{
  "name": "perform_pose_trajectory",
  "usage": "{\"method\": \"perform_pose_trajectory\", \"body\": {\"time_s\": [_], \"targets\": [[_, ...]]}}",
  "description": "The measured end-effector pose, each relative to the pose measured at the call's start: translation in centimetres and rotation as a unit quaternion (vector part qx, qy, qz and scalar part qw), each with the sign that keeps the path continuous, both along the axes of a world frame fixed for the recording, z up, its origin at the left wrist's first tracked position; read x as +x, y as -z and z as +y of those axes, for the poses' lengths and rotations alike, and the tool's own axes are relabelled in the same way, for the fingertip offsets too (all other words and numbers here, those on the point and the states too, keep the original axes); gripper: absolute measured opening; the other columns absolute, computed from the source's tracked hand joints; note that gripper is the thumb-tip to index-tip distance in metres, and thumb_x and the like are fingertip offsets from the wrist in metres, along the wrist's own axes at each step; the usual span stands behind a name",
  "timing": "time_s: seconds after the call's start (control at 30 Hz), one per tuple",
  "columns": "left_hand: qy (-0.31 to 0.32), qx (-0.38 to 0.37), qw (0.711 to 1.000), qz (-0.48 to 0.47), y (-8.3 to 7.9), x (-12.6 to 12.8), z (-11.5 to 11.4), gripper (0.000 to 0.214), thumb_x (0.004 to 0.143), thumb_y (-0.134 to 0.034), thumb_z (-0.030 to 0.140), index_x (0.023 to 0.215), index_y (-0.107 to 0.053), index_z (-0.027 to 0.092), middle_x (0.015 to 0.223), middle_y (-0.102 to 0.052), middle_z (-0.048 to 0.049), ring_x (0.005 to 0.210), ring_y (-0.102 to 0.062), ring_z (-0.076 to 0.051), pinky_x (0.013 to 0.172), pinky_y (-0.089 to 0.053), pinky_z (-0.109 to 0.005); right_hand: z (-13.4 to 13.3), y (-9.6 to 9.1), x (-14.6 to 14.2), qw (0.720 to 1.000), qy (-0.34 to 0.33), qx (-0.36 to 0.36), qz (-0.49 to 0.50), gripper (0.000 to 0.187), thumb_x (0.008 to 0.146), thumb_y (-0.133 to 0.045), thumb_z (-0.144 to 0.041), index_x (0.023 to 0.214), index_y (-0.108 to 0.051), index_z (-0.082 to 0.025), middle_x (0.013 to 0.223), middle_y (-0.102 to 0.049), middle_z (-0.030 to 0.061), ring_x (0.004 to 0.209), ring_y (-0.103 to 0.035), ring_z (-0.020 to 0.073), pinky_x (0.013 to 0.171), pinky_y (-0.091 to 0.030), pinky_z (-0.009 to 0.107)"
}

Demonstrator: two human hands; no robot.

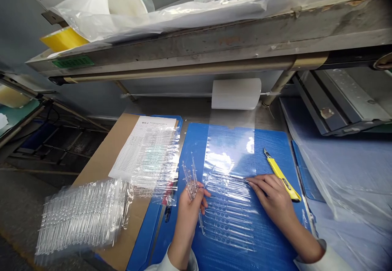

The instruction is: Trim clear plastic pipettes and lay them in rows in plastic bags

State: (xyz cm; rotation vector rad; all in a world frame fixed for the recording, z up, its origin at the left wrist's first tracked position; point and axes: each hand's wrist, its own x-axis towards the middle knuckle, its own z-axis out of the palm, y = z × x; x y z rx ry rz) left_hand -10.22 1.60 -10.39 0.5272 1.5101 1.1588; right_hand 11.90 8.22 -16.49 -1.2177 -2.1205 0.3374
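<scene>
My left hand point(189, 210) is closed around a small bunch of clear plastic pipettes point(190, 175) that stick up from the fingers. My right hand point(272, 199) lies with fingers stretched out on a row of clear pipettes point(228, 212) laid side by side on a blue mat point(275, 148); the fingertips touch the top pipette of the row. A strip of clear film point(231, 150) runs from a white roll point(235, 93) down under the row. A yellow utility knife point(280, 175) lies just right of my right hand.
A pile of bagged pipettes point(82, 216) sits at the left on a cardboard sheet point(101, 161), beside a printed form point(143, 148) partly under clear packets. A metal shelf point(214, 38) with plastic rolls hangs overhead. Loose plastic sheeting point(349, 177) covers the right.
</scene>
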Motion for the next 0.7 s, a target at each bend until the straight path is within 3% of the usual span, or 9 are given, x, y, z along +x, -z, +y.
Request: {"method": "perform_pose_trajectory", "body": {"time_s": [0.17,0.3,0.37,0.47,0.6,0.7], "targets": [[0.044,-0.019,0.999,0.022,0.0,0.3,0.1,0.027,0.075,-0.058,0.041,0.081,-0.053,0.016,0.068,-0.059,-0.0009,0.045,-0.046,-0.009,0.04,-0.037,-0.021,0.3,0.2,0.1,0.999,-0.013,-0.007,-0.05,0.019,0.089,-0.049,-0.026,0.091,-0.067,-0.02,0.081,-0.065,0.0052,0.078,-0.055,0.0194,0.07,-0.042,0.035],[0.105,-0.034,0.992,0.055,0.6,0.6,0.0,0.026,0.077,-0.055,0.04,0.084,-0.055,0.015,0.07,-0.06,-0.0019,0.047,-0.048,-0.01,0.04,-0.036,-0.021,0.1,-1.2,-0.4,0.999,-0.023,0.005,-0.043,0.025,0.088,-0.049,-0.028,0.11,-0.06,-0.021,0.094,-0.066,0.0071,0.085,-0.056,0.0214,0.073,-0.044,0.037],[0.145,-0.03,0.987,0.066,0.9,0.8,-0.2,0.025,0.079,-0.053,0.038,0.085,-0.057,0.014,0.07,-0.061,-0.0017,0.048,-0.049,-0.01,0.04,-0.036,-0.021,-0.1,-2.4,-0.8,0.997,-0.073,-0.008,-0.011,0.03,0.089,-0.049,-0.024,0.118,-0.053,-0.02,0.1,-0.065,0.0075,0.09,-0.057,0.0199,0.077,-0.046,0.035],[0.172,-0.031,0.983,0.054,1.0,1.2,-0.2,0.022,0.079,-0.052,0.034,0.087,-0.057,0.014,0.068,-0.061,-0.0016,0.047,-0.05,-0.01,0.041,-0.036,-0.02,-0.4,-3.7,-1.2,0.985,-0.167,-0.031,0.008,0.024,0.089,-0.047,-0.014,0.11,-0.056,-0.02,0.093,-0.065,0.0053,0.086,-0.059,0.0157,0.074,-0.049,0.029],[0.123,-0.03,0.992,0.027,0.7,1.3,0.1,0.025,0.078,-0.055,0.037,0.085,-0.056,0.013,0.066,-0.063,-0.0033,0.052,-0.057,-0.014,0.041,-0.04,-0.021,-0.8,-4.1,-1.1,0.976,-0.213,-0.032,-0.005,0.016,0.089,-0.046,-0.013,0.099,-0.057,-0.019,0.083,-0.064,0.0039,0.075,-0.059,0.0143,0.07,-0.049,0.027],[0.033,-0.014,0.999,0.019,0.3,1.2,0.5,0.028,0.075,-0.06,0.04,0.081,-0.059,0.013,0.073,-0.065,-0.0066,0.069,-0.063,-0.02,0.05,-0.048,-0.025,-1.0,-3.9,-0.9,0.977,-0.21,-0.019,-0.021,0.01,0.088,-0.049,-0.015,0.093,-0.057,-0.018,0.076,-0.062,0.0031,0.069,-0.056,0.014,0.067,-0.048,0.028]]}}
